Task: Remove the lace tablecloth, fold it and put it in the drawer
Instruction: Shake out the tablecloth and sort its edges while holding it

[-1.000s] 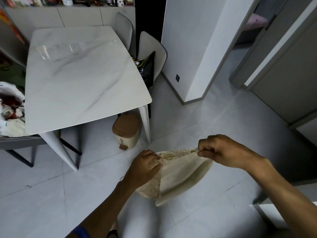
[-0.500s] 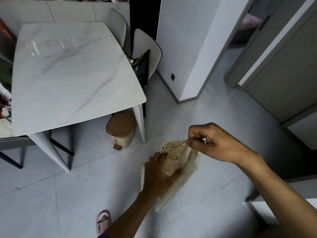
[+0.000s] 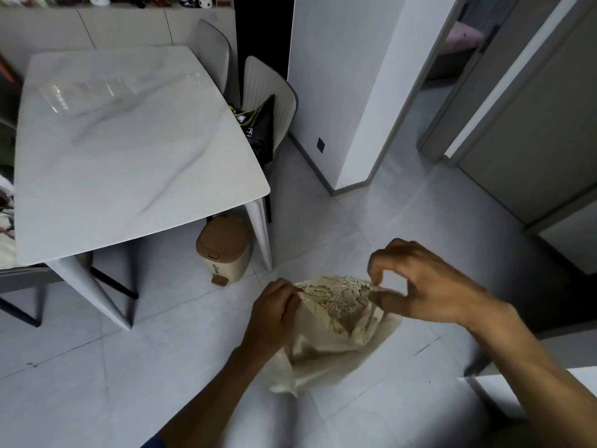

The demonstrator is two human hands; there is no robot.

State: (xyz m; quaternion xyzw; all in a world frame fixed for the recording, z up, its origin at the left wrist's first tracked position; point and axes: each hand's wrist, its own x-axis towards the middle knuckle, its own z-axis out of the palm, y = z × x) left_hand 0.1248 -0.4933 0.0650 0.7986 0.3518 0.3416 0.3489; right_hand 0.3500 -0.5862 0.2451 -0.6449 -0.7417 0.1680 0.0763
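A view from a head-worn camera looks down at a person's two bare hands, held over a pale tiled floor, with a lace tablecloth [image 3: 336,321] bunched between them. The cloth is cream with a darker leaf-like lace pattern on its upper edge; it is already off the white marble-look table [image 3: 129,150], which stands bare to the upper left. The left hand [image 3: 274,313] is closed around the cloth's left edge, its fingers clenched on the fabric. The right hand [image 3: 423,286] pinches the cloth's upper right edge between thumb and forefinger, with the other fingers curled loosely above. The rest of the cloth hangs below the hands in soft, uneven layers, clear of the floor as far as can be seen. A small beige pedal bin [image 3: 224,248] sits just beside the table leg, and chairs stand around the table. The step in hand appears to be the folding, partway done, since the bundle is compact but untidy. The next move likely calls for bringing the two held edges together and evening out the hanging layers. No drawer can be picked out with certainty in this view.
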